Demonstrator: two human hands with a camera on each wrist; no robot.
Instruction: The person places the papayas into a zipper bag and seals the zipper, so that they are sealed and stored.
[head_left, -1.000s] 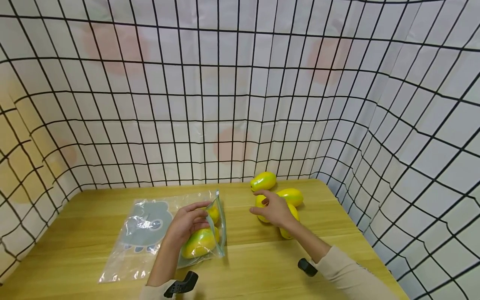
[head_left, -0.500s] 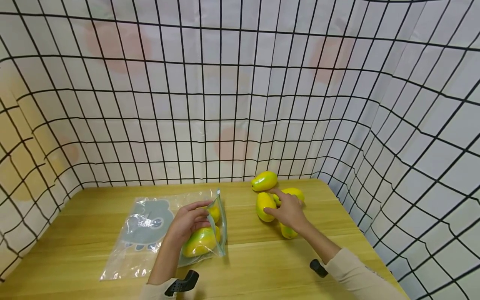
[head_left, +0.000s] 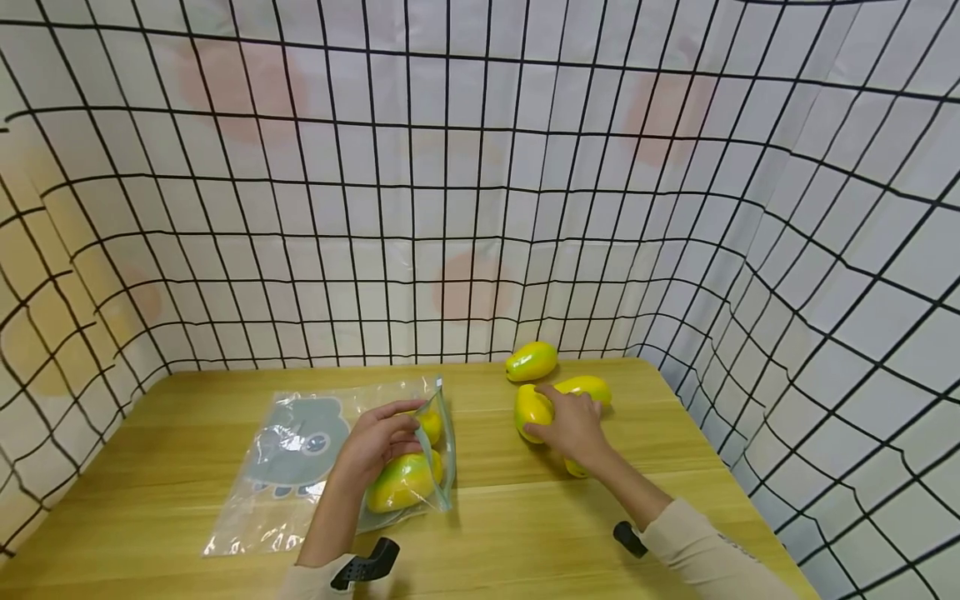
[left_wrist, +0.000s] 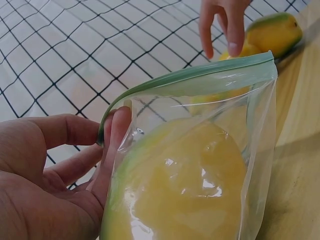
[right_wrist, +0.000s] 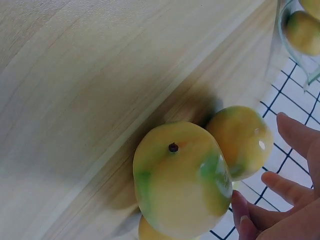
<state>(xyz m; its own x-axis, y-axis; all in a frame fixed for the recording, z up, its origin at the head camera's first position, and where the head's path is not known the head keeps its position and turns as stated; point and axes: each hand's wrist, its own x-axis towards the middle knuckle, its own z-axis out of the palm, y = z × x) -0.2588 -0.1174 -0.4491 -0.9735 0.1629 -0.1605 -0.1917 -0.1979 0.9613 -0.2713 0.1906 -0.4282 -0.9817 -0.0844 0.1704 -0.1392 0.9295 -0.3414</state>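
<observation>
My left hand (head_left: 371, 442) holds a clear zip bag (head_left: 444, 433) by its green zip rim; in the left wrist view the thumb is on the rim and fingers reach inside the mouth. Two yellow-green mangoes lie in the bag, one (head_left: 405, 483) nearer me and one (head_left: 430, 425) behind it, partly hidden by the hand. My right hand (head_left: 577, 429) is over a loose mango (head_left: 528, 410), thumb and forefinger spread at its sides. In the right wrist view a fingertip lies right beside a large mango (right_wrist: 182, 185), with a second mango (right_wrist: 240, 142) behind.
Another mango (head_left: 531, 362) lies at the table's back edge. One (head_left: 588, 387) sits behind my right hand, and one (head_left: 575, 468) is mostly hidden under that wrist. A grey cartoon animal is printed on the bag. Black netting (head_left: 465, 192) before a pale sheet surrounds the wooden table (head_left: 495, 533).
The right hand first moved right, off the front-left mango, then came back slightly left, its thumb and forefinger now about that mango. The left hand has kept its hold on the bag.
</observation>
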